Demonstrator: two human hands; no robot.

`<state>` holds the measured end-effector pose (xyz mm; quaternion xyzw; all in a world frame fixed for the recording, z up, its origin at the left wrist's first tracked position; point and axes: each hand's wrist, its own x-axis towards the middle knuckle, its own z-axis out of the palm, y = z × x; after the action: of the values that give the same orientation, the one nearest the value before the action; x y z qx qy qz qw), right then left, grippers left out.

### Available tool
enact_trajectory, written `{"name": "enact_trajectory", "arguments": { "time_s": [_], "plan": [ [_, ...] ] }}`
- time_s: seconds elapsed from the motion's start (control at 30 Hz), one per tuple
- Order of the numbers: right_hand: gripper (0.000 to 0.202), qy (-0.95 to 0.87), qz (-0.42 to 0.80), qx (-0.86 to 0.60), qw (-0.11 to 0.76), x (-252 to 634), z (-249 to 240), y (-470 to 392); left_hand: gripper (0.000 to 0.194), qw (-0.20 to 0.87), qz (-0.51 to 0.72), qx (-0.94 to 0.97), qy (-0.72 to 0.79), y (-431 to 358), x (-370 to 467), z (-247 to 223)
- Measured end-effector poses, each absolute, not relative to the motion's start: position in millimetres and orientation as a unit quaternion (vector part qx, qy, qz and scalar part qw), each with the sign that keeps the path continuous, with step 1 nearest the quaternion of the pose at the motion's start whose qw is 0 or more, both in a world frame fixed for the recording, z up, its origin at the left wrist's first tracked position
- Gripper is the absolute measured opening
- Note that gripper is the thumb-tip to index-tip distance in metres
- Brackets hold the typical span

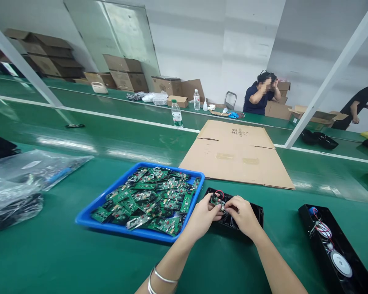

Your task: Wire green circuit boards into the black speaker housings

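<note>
Both hands meet over a black plastic housing (248,212) that lies on the green tabletop near its front edge. The left hand (202,216) and the right hand (242,215) pinch together a small green circuit board (216,199) with thin red and black wires; the fingers are closed narrowly on it, just above the open housing. I judge the board is not seated yet, because it is tilted and lifted from the housing.

Just to the left of the housing stands a blue tray (110,194) full of similar circuit boards, so many pieces seem left to fit. Toward the right front corner lies a long black speaker housing (337,249) with wires and round speakers already inside. A flat cardboard sheet (237,153) lies farther back, and clear plastic bags (21,183) are at the left edge.
</note>
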<state>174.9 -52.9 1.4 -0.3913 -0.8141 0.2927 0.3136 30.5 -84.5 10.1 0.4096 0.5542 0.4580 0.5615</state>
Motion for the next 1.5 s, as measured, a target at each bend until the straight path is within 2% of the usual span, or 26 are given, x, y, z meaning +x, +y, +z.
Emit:
{"name": "enact_trajectory", "arguments": {
  "time_s": [0.27,0.43,0.63,0.87,1.0,1.1,1.3,1.4,1.5],
  "plan": [
    [0.017,-0.834,0.249,-0.394,0.295,173.5,-2.7,-55.6,0.027,0.546,0.481,0.436,0.530,-84.6,29.8,1.4],
    [0.015,-0.823,0.218,-0.439,0.286,169.7,-5.9,-58.5,0.023,0.517,0.499,0.469,0.514,-89.7,30.6,-2.4],
    [0.016,-0.834,0.161,-0.425,0.312,166.5,-14.4,-58.8,0.022,0.495,0.511,0.474,0.518,-97.6,32.5,-3.9],
    [0.015,-0.821,0.151,-0.419,0.357,163.0,-22.5,-62.5,0.019,0.523,0.541,0.437,0.493,-98.2,32.0,-11.7],
    [0.011,-0.834,0.163,-0.433,0.301,166.1,-13.5,-62.2,0.018,0.515,0.549,0.435,0.494,-96.6,34.5,-15.7],
    [0.008,-0.857,0.127,-0.424,0.262,171.0,-9.3,-63.9,0.019,0.503,0.559,0.427,0.502,-98.3,36.1,-16.9],
    [0.036,-0.881,0.014,-0.354,0.315,173.4,-26.8,-58.7,0.022,0.527,0.582,0.380,0.488,-99.2,36.5,-22.6],
    [0.036,-0.881,-0.028,-0.328,0.339,171.0,-33.3,-55.5,0.023,0.533,0.596,0.356,0.484,-98.9,38.0,-26.1],
    [0.037,-0.886,-0.053,-0.327,0.325,169.9,-35.5,-54.5,0.021,0.520,0.600,0.363,0.488,-99.5,39.5,-27.2]
  ]
}}
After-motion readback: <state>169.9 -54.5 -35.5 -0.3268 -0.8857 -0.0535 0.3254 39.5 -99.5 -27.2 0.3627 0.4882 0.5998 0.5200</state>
